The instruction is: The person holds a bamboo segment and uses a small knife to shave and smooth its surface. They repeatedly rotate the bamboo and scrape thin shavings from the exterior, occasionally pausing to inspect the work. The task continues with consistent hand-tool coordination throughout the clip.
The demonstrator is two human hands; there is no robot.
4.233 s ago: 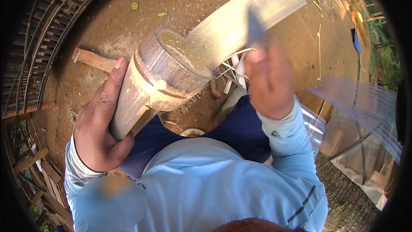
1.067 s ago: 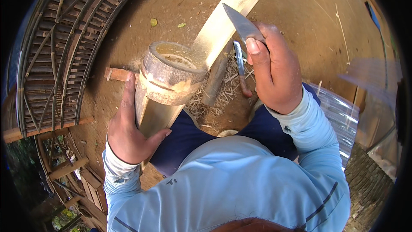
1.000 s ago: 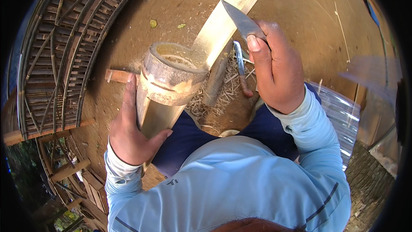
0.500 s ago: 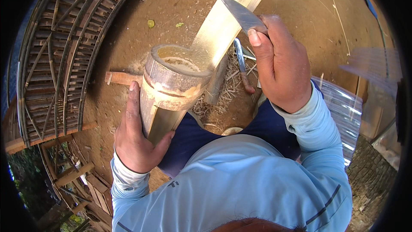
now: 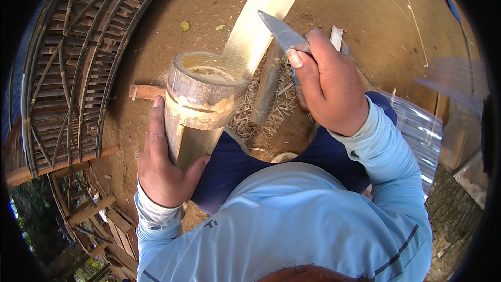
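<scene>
A thick bamboo piece [image 5: 201,109] rests tilted in front of me, with a hollow ring-shaped section, a cut-away side below it and a long pale split strip running away from its far side. My left hand [image 5: 169,169] grips its near part, thumb on one side and fingers along the other. In my right hand [image 5: 336,81] is a knife [image 5: 284,34], its handle hidden by the closed fist. The pointed blade slants up and left, over the pale strip's right edge as seen from above. I cannot tell whether it touches the strip.
A slatted bamboo bench [image 5: 86,62] stands at the left. Shavings [image 5: 242,112] and a round stick [image 5: 269,86] lie on the dirt floor before my legs. Clear corrugated sheeting [image 5: 415,125] and a tree trunk [image 5: 451,230] are at the right. Another blade is partly hidden behind my right hand.
The bamboo piece and my left hand have shifted slightly left. My right hand with the knife has moved left and a little nearer to me, now covering more of the tool on the ground.
</scene>
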